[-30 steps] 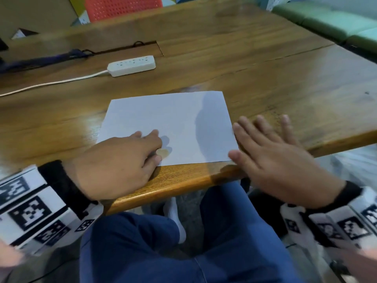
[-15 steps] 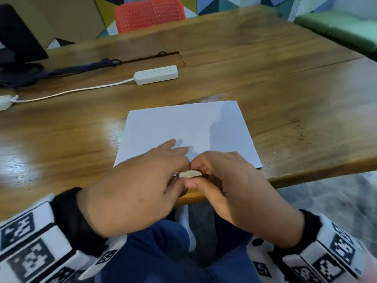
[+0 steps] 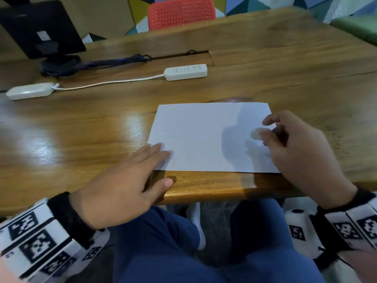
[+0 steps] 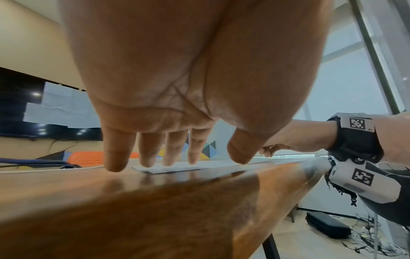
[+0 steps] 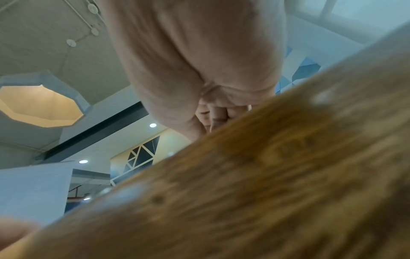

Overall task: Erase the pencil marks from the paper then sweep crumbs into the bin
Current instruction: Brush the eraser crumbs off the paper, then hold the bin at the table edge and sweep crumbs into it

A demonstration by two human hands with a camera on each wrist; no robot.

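Note:
A white sheet of paper (image 3: 204, 137) lies on the wooden table (image 3: 102, 129) close to its near edge. No pencil marks show on it in the head view. My right hand (image 3: 295, 148) hovers over the sheet's right side and pinches a small pale eraser (image 3: 256, 134) between thumb and fingers. My left hand (image 3: 122, 180) lies flat with straight fingers, its fingertips (image 3: 163, 153) pressing the sheet's near left corner. In the left wrist view the paper (image 4: 177, 168) shows under the spread fingers (image 4: 170, 154). In the right wrist view the right hand's fingers (image 5: 217, 119) are curled; the eraser is hidden.
A white power strip (image 3: 185, 72) with its cable lies beyond the paper, and a white adapter (image 3: 28, 90) sits at far left. A black monitor (image 3: 40, 27) and dark cables stand at the back left, a red chair (image 3: 181, 12) behind the table. No bin is in view.
The eraser passed from my left hand to my right, which carried it up and to the right over the paper. My left hand flattened onto the sheet's near left corner.

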